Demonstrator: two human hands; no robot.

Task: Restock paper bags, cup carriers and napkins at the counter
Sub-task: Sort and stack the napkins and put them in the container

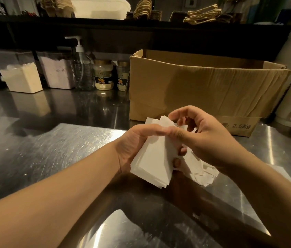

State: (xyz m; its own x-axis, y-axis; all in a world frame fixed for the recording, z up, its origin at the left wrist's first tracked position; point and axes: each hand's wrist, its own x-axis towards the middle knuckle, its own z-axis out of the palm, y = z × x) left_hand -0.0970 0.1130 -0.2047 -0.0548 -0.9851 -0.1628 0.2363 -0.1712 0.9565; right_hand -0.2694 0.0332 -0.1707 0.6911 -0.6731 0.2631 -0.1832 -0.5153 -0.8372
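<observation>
Centre frame, left hand (134, 145) grips the napkins (156, 159); right hand (202, 138) pinches some. Loose sheets could slide out and scatter.

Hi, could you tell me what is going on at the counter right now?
A person is sorting a stack of white napkins above the steel counter. The left hand grips the stack from the side, while the right hand fingers its top sheets. More napkins lie loose on the counter beneath. An open cardboard box stands just behind the hands.
</observation>
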